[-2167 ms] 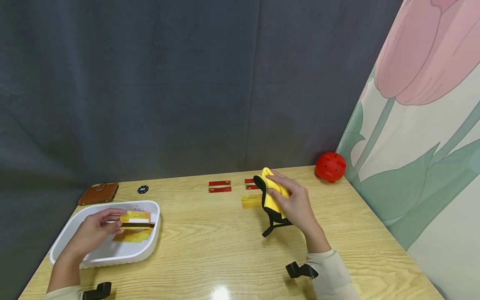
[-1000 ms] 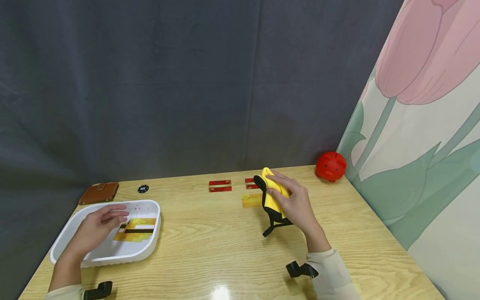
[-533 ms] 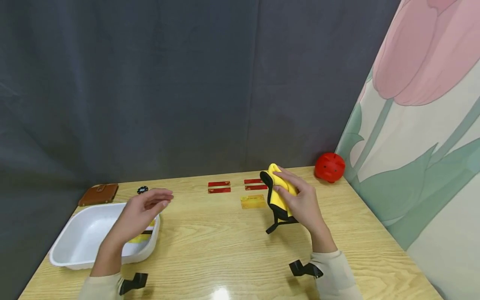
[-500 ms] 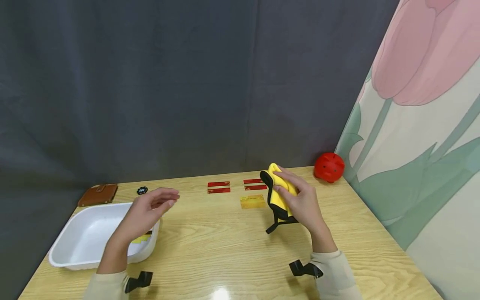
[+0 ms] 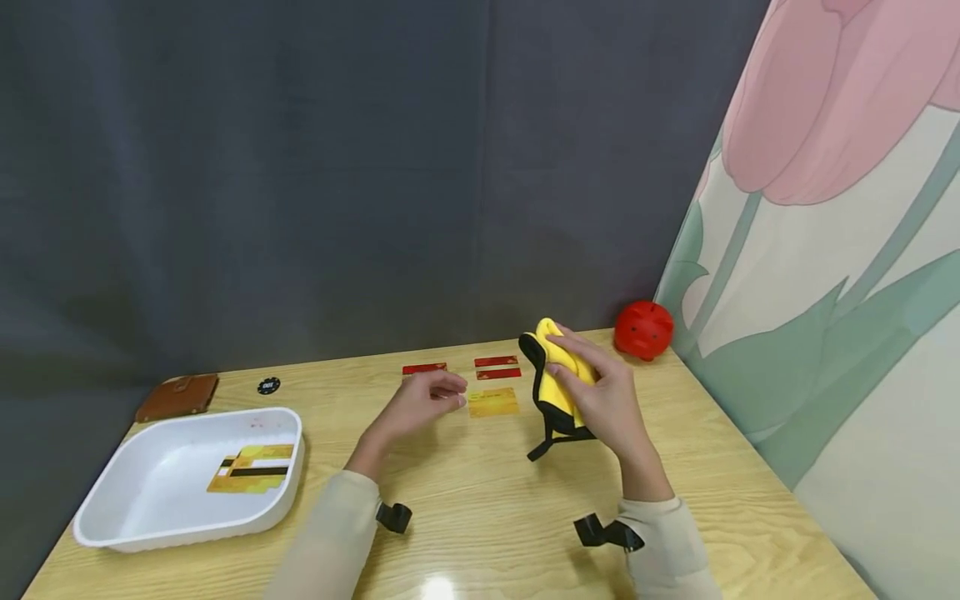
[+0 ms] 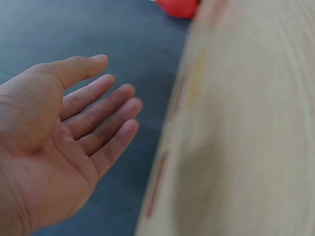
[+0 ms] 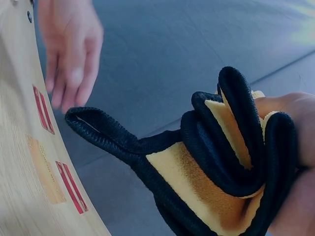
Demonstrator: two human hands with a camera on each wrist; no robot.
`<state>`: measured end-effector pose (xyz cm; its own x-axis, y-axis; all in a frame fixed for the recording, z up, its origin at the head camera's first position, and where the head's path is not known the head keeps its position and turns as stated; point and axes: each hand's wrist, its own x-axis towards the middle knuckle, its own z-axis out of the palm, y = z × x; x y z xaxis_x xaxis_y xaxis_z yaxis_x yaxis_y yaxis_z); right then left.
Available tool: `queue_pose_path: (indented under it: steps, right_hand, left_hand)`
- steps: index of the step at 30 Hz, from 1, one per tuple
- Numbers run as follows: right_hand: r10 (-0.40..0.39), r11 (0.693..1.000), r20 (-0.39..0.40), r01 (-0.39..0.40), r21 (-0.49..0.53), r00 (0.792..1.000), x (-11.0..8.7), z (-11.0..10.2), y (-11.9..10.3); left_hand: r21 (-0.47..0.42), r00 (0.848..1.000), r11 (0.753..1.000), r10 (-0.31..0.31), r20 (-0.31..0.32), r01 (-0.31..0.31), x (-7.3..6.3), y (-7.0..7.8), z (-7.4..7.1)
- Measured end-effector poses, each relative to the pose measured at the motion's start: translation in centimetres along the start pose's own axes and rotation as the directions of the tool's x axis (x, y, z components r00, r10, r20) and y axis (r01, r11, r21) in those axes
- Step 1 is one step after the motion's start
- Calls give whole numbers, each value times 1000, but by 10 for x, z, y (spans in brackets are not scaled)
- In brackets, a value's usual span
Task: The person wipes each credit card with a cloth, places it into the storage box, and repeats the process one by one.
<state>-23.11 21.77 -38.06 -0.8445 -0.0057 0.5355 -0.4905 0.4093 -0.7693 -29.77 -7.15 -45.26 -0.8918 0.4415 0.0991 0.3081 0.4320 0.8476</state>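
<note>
Yellow cloth [image 5: 553, 400] pinched in right hand [image 5: 606, 396], left hand [image 5: 416, 406] loose; best corner-lift gold card [image 5: 493, 402] near bench [image 5: 487, 508] back edge.

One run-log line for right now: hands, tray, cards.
left hand: empty, over table near loose yellow card; right hand: holds yellow cloth; white tray: yellow cards inside; red cards: on table

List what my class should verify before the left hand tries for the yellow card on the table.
1. Left hand free: ok, holding nothing.
2. Left hand touching the yellow card: not ok, apart from it.
3. Right hand gripping the yellow cloth: ok.
4. Yellow card uncovered by the cloth: ok.
5. White tray with bare space: ok.
6. Number of tray cards: cannot tell, they overlap.
</note>
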Motion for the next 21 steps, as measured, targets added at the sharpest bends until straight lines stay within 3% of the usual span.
queue_pose_path:
  steps: [6,10,15,21]
  right_hand:
    - [-8,1000,-6,8,-3,1000,0,0,0]
    - [-7,1000,1,7,0,1000,0,1,0]
    - [2,1000,9,-2,-7,1000,-1,1,1]
    - [-10,1000,11,10,-11,1000,0,2,0]
  left_hand:
    - [-40,999,998,-46,-22,45,22,-21,23]
    - [-13,996,997,-78,-47,78,31,-31,33]
    - [36,993,994,-98,-65,101,35,-36,38]
    - [137,997,988,-62,-39,66,39,-38,38]
